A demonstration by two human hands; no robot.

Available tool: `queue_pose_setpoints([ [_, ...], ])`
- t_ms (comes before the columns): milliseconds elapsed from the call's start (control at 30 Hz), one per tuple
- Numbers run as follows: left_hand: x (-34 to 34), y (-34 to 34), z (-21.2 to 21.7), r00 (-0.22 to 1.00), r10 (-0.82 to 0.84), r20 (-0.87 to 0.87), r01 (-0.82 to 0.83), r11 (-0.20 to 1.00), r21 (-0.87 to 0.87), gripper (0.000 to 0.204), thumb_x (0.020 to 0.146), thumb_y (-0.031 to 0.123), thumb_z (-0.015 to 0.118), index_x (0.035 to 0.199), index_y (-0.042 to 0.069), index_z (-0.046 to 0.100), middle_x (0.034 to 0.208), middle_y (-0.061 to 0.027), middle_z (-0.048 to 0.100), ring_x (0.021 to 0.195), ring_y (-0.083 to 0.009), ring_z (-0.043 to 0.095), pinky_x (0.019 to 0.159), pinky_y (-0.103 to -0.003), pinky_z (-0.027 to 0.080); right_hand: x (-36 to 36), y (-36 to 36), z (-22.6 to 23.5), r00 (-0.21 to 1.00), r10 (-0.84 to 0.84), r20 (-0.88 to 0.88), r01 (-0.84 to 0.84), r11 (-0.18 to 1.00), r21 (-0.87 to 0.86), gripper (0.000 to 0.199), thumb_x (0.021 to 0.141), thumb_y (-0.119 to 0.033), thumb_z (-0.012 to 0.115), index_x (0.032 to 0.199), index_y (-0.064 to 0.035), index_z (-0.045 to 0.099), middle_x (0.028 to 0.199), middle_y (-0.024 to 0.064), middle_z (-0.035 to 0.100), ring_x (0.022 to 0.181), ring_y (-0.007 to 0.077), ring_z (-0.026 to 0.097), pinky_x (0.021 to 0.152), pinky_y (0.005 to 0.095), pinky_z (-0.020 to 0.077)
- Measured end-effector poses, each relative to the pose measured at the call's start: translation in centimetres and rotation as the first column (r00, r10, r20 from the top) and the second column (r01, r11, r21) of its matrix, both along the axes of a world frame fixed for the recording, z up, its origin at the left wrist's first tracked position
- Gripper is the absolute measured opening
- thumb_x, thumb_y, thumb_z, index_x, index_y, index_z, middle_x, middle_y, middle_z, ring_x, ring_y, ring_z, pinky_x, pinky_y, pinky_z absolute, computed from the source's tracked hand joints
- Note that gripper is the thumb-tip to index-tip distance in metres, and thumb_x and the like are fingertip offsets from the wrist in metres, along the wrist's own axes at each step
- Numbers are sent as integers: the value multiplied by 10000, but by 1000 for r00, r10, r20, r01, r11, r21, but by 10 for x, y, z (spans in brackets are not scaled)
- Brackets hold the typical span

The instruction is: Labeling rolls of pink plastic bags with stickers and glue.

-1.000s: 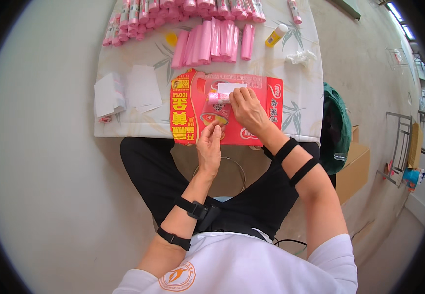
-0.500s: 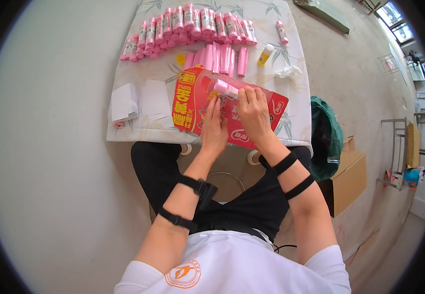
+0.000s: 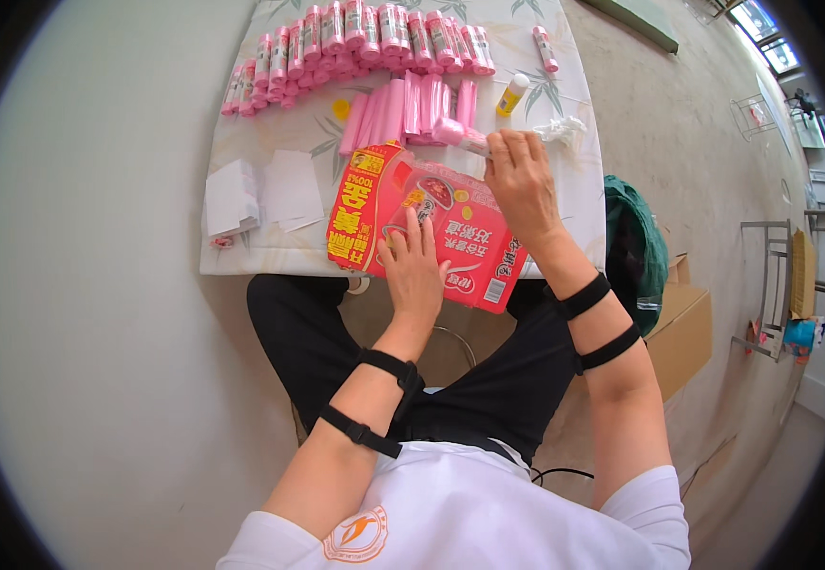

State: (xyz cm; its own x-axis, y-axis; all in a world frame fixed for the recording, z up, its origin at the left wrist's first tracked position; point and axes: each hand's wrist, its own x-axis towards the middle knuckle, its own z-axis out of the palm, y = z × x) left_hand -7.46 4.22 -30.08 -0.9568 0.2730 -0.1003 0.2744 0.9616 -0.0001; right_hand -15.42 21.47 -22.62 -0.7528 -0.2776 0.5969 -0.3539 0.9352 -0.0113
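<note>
Pink roll [image 3: 451,132], red cardboard [image 3: 460,225].
Right hand [image 3: 524,188] grips roll at cardboard's 1 o'clock; left hand [image 3: 414,271], fingers spread, at 6.

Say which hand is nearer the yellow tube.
Right: right hand, holding a pink roll, is below the yellow tube in view; left hand is farther left, on red cardboard.
</note>
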Motion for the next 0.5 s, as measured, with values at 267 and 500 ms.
queue_pose_setpoints([
  [267, 46, -19, 3, 944, -320, 78, 323, 946, -24, 803, 764, 390, 716, 1439, 113, 382, 1541, -119, 238, 1322, -377, 334, 1083, -546, 258, 31, 10, -7, 1000, -30, -3, 29, 987, -158, 382, 702, 59, 667, 1071, 46, 572, 1044, 178, 577, 925, 351, 564, 827, 414, 487],
  [500, 43, -13, -20, 906, -417, -76, 419, 908, 8, 557, 838, 204, 592, 1377, 116, 482, 1478, -83, 369, 1135, -280, 470, 941, -451, 379, 47, 14, -12, 998, -66, 1, 65, 980, -191, 360, 714, 14, 664, 1057, 35, 557, 1025, 153, 560, 933, 318, 553, 819, 404, 473],
])
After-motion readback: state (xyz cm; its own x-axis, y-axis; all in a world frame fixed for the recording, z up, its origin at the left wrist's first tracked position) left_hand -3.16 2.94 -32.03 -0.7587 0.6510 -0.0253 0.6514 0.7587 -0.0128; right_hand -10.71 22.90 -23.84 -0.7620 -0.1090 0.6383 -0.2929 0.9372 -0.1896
